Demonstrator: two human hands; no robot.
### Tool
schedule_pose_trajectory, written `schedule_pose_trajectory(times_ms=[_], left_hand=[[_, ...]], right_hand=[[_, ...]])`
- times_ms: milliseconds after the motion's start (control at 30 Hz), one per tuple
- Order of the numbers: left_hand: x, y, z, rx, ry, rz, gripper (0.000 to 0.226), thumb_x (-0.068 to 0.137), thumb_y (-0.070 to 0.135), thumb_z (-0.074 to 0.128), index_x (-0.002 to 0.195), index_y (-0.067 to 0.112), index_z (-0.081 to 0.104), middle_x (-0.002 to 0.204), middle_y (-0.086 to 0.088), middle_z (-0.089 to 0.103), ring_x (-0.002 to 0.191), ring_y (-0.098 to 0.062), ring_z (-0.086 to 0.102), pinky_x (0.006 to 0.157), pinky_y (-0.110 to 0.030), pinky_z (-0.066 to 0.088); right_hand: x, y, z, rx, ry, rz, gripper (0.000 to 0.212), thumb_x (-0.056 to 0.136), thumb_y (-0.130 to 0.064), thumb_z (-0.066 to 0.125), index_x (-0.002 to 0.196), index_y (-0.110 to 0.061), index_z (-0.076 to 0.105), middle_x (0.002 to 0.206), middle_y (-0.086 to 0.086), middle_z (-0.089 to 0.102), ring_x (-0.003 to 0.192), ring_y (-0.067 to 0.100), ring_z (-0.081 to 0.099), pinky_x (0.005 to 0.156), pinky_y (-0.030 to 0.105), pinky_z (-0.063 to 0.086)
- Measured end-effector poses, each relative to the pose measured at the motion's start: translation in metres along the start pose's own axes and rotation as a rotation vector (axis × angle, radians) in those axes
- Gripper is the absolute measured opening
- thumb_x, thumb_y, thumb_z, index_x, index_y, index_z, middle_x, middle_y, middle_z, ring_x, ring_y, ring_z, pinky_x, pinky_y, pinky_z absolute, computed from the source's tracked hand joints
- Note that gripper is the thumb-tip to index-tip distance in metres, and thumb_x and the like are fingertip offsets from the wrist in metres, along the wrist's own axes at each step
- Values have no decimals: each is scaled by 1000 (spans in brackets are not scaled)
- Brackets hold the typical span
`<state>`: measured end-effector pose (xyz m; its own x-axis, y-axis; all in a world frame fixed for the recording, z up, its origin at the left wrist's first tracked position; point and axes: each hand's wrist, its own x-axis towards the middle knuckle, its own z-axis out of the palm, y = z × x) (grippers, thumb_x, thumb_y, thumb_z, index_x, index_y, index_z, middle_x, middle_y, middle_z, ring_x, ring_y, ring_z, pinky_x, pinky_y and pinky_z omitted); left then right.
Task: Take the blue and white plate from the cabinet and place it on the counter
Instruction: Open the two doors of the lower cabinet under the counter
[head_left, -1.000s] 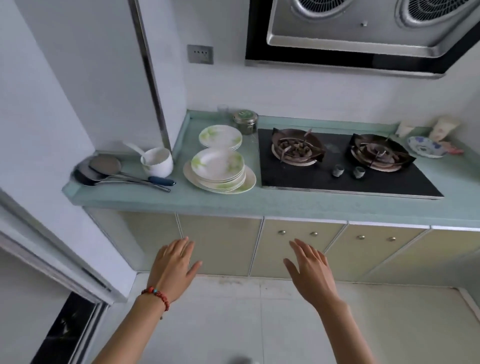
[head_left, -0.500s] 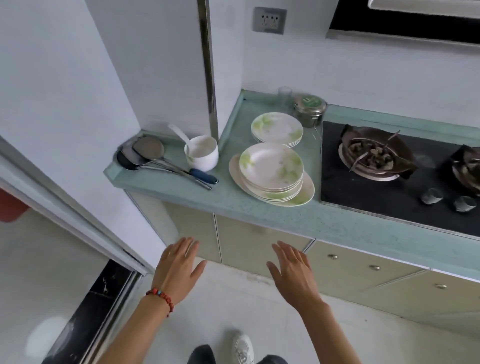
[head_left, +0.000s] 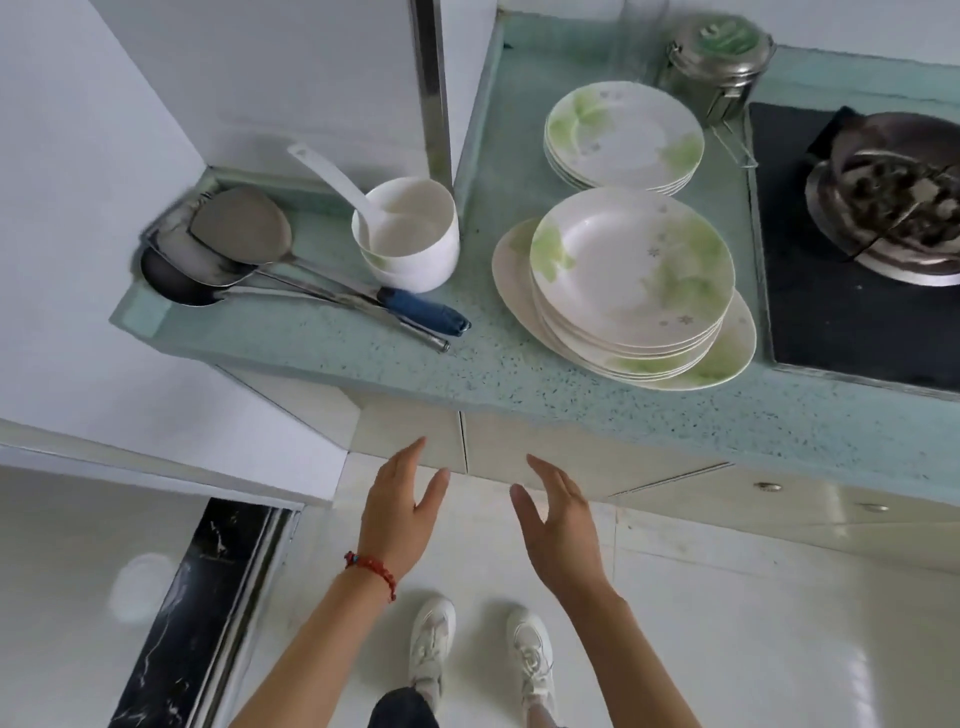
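Observation:
My left hand (head_left: 402, 512) and my right hand (head_left: 558, 525) are both held out open and empty in front of the cream cabinet doors (head_left: 530, 449) under the green counter (head_left: 519, 374). The doors are shut, and the seam between two of them lies just above and between my hands. No blue and white plate is in view; the cabinet's inside is hidden. A red bead bracelet circles my left wrist.
On the counter sit a stack of green-flowered plates (head_left: 631, 270), a smaller plate stack (head_left: 623, 132) behind it, a white bowl with a ladle (head_left: 408, 231), metal spatulas (head_left: 239, 244), a steel tin (head_left: 719, 60) and a black hob (head_left: 852, 301). A wall corner stands at left.
The view has moved closer to the counter and tilted down. Both hands have risen toward the cabinet doors and drawn closer together; my shoes now show on the floor.

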<state>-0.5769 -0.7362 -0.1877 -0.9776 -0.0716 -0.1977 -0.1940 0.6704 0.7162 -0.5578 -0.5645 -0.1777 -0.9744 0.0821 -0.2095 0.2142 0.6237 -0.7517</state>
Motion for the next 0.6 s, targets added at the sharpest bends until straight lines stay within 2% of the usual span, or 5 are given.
schedule_pose_trajectory(times_ms=[100, 200, 367, 500, 600], left_hand=[[29, -4, 15, -415, 5, -195, 34, 91, 19, 51, 125, 13, 49, 127, -4, 56, 116, -15, 50, 92, -22, 41], [52, -3, 24, -755, 31, -343, 23, 91, 16, 51, 114, 18, 55, 116, -2, 61, 106, -17, 58, 84, -30, 49], [73, 0, 32, -1064, 22, -420, 18, 87, 0, 50, 81, 15, 60, 80, 2, 67, 86, -11, 65, 77, -31, 49], [80, -1, 33, -1325, 14, -457, 29, 83, -12, 45, 73, 13, 57, 60, 7, 66, 80, -14, 60, 76, -28, 48], [83, -1, 35, -1476, 4, -493, 31, 82, -16, 41, 72, 10, 55, 59, 2, 63, 76, -17, 56, 80, -28, 46]], right_hand=[[25, -10, 35, 481, 42, 279, 27, 91, -19, 53, 118, -19, 55, 118, -2, 62, 115, 15, 55, 88, 14, 41], [48, -20, 60, 854, 64, 395, 20, 91, -12, 52, 108, -20, 60, 109, -3, 68, 105, 10, 61, 92, 25, 48], [72, -20, 75, 1260, 105, 464, 25, 89, 5, 44, 93, -10, 63, 93, -1, 69, 100, 16, 65, 85, 30, 51], [83, -19, 78, 1492, 137, 529, 29, 85, 14, 39, 87, -6, 60, 82, 4, 68, 92, 21, 65, 87, 33, 51], [88, -22, 80, 1613, 159, 551, 29, 83, 18, 39, 77, -4, 56, 73, 9, 61, 84, 26, 62, 91, 36, 48]])
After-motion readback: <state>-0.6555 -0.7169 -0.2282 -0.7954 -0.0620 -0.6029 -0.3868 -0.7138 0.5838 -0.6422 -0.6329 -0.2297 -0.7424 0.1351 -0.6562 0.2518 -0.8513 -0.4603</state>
